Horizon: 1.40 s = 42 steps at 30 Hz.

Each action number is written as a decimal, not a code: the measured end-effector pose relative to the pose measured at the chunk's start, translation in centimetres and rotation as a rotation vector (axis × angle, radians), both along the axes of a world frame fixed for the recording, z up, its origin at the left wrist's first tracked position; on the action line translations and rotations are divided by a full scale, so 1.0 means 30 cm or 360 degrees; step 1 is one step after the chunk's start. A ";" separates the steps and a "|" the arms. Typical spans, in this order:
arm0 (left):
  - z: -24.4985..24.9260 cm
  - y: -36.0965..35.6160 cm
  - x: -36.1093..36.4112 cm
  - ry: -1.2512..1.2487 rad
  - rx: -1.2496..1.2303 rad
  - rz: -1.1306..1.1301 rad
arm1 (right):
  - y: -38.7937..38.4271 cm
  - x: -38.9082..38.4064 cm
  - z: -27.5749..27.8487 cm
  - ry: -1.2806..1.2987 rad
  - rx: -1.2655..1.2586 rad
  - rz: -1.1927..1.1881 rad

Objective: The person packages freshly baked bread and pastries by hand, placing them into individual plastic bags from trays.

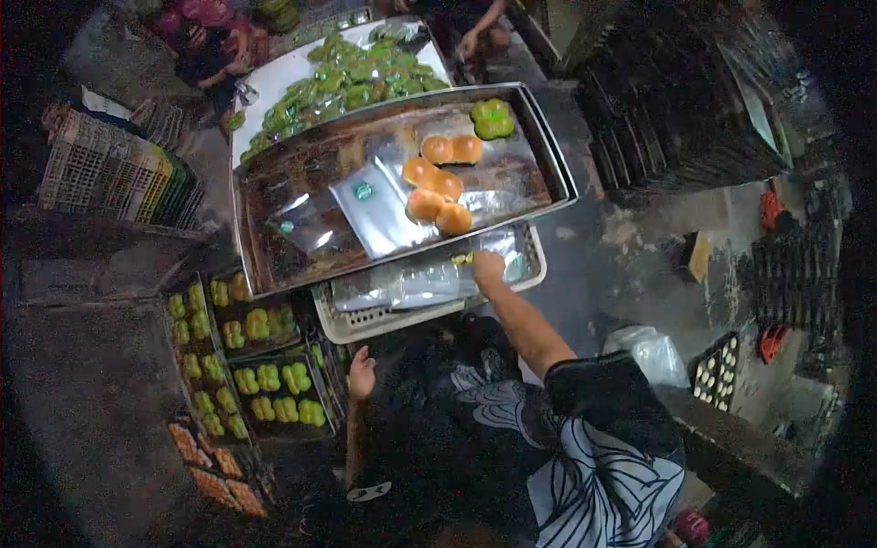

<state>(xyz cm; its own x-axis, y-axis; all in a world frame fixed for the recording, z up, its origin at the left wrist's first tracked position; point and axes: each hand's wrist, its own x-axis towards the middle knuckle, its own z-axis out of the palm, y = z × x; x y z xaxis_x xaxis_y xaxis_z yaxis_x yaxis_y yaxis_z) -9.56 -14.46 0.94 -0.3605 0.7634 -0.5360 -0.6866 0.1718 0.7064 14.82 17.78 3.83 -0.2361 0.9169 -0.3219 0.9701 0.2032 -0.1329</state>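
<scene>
My right hand is over the white plastic basket, its fingers closed beside a small yellow item; whether it grips anything is hidden. Clear plastic bags lie in that basket. My left hand hangs below the basket's left corner, fingers loosely apart and holding nothing. Above the basket rests a large metal tray. It carries golden-brown buns in joined pieces, a green bun cluster, a stack of clear bags with a green logo and a loose clear bag.
Behind the tray, a white table bears a heap of green wrapped buns; other people's hands are near it. Trays of green buns stand at left. Stacked crates and dark stacked trays flank the area.
</scene>
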 end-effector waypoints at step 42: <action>0.213 1.442 0.864 0.2607 -0.0191 -0.1961 | 0.721 0.399 -0.021 0.1270 0.0261 -0.0228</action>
<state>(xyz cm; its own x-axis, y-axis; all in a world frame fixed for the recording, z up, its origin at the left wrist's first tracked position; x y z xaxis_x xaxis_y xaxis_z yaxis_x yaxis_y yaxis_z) 16.36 28.79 7.33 0.1131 0.9213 -0.3721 0.9303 0.0333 0.3653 26.79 39.40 3.20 -0.2141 0.9762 0.0334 0.6148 0.1612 -0.7721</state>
